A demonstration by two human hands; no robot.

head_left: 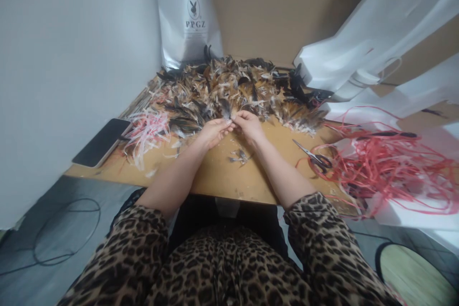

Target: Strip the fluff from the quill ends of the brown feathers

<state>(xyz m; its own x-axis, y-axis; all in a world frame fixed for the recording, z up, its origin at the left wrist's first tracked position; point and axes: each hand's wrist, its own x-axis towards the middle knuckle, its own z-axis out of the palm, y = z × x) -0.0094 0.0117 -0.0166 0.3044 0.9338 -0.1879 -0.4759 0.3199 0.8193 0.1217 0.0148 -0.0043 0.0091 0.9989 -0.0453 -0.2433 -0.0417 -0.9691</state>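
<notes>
My left hand (214,131) and my right hand (250,125) meet at the middle of the wooden table (218,177), fingertips pinched together. Between them they hold a small bunch of feathers (225,111) at its quill end. Right behind my hands lies a big heap of brown, black and white feathers (229,88) that spreads across the back of the table. A few loose feather scraps (239,156) lie on the wood between my forearms.
Scissors (314,156) lie right of my right forearm beside a tangle of red string (387,167). Pink and white strips (147,131) and a dark phone (102,142) are at the left. A silver bag (188,14) stands behind; white bags (376,43) sit at the right.
</notes>
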